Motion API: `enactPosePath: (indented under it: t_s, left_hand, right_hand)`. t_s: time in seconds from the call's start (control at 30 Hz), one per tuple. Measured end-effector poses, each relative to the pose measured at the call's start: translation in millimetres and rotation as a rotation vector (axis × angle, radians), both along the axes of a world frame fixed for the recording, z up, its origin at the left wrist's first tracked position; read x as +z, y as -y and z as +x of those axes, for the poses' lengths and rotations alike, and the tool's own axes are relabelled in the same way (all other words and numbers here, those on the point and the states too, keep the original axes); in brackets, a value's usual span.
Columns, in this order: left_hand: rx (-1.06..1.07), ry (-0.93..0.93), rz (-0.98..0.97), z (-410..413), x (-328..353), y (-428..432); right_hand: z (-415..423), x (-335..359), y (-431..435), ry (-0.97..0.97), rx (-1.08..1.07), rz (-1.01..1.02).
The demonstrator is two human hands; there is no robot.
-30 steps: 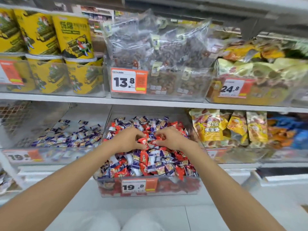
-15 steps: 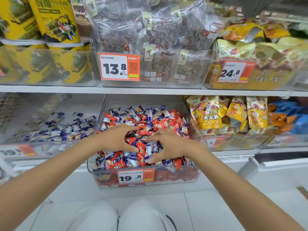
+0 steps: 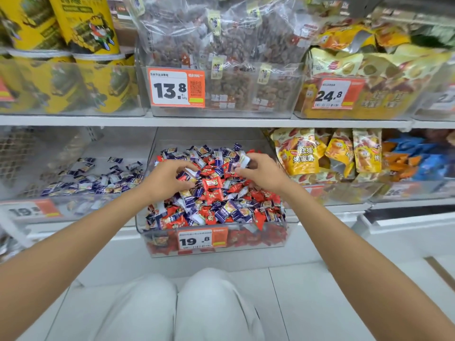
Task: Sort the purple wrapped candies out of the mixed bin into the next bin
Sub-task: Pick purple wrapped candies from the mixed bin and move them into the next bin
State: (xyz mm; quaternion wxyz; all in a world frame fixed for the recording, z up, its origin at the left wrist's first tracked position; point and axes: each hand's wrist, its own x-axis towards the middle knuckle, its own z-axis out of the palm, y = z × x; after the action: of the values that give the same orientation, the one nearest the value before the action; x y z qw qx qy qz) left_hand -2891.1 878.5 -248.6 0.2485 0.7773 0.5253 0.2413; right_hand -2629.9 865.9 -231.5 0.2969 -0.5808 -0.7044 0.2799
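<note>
Right hand [image 3: 264, 174] pinching a crinkly purple candy [image 3: 242, 160] between thumb and fingertips, just above the mixed bin [image 3: 162, 249]. Left hand [image 3: 167, 180] half curled, fingertips in the glossy red-and-purple heap [image 3: 216, 200]; any grip impossible to tell. Clear plastic next bin [image 3: 73, 211], leftward, thinly strewn with purple candies [image 3: 98, 180].

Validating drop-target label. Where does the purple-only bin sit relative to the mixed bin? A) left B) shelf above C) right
A: the left bin beside the mixed bin holds only purple wrapped candies; yellow snack bags fill the right neighbour.
</note>
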Motion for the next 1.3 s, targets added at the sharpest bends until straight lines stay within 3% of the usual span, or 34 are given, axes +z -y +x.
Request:
enactPosePath:
  t_s: [0.1, 0.27, 0.33, 0.47, 0.57, 0.67, 0.73, 0.8, 0.9, 1.1, 1.3]
  left_hand:
    - [0.004, 0.061, -0.001, -3, 0, -2]
    - [0.005, 0.242, 0.02, 5, 10, 0]
    - [0.019, 0.238, 0.033, 6, 14, -1]
    - [-0.094, -0.015, -0.007, 4, 15, 1]
    - [-0.17, -0.207, -0.125, 5, 7, 8]
    - [-0.222, -0.47, -0.052, 5, 1, 6]
    - [-0.24, -0.516, 0.009, 4, 2, 5]
    - [-0.243, -0.558, 0.051, 3, 1, 2]
    - [-0.205, -0.533, 0.074, 3, 2, 0]
    - [-0.109, -0.236, 0.084, -6, 13, -6]
    - [-0.066, -0.003, 0.011, -5, 7, -10]
  right_hand:
    - [7, 6, 3, -0.024, -0.061, -0.017]
    - [6, 9, 4, -0.422, -0.053, -0.244]
    - [3, 8, 7, -0.451, -0.044, -0.302]
    - [0, 3, 17, -0.037, 0.048, -0.196]
    - [-8, -3, 24, 0.144, 0.193, -0.182]
    - [-20, -10, 27, 0.39, 0.32, -0.251]
    - [-27, -18, 27, 0.573, 0.354, -0.206]
    - [-30, -26, 24, 0.602, 0.341, -0.125]
    - [-28, -29, 16, 0.515, 0.304, -0.061]
    - [-7, -13, 10, 0.015, 0.1, -0.02]
    - [2, 1, 14, -0.488, -0.019, -0.223]
